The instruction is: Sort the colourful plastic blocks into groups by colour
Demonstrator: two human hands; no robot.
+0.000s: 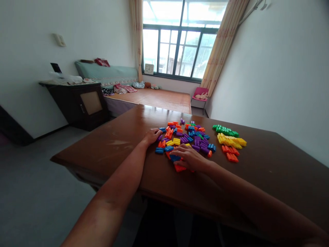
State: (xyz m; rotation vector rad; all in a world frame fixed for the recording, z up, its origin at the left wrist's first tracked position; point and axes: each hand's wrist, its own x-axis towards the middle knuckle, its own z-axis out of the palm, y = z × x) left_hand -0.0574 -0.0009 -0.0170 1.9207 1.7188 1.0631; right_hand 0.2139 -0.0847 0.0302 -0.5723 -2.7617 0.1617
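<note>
A loose pile of small plastic building blocks, each like joined tubes, lies on the brown table. My left hand (153,136) rests at the pile's left edge, its fingers stretched toward a blue block (162,130) and nothing visible in them. Over the near side of the pile, my right hand (189,157) has its thumb and fingers closed around a blue block (175,157). Orange blocks (180,168) lie under that hand, partly hidden by it. Yellow blocks (176,141) and purple blocks (202,142) lie just beyond it.
To the right, blocks lie grouped by colour: a green row (225,130), yellow rows (231,140) and orange rows (230,153). The wooden table (108,151) has an angled edge. Behind are a bed (159,97), a pink chair (199,92) and a dark cabinet (74,103).
</note>
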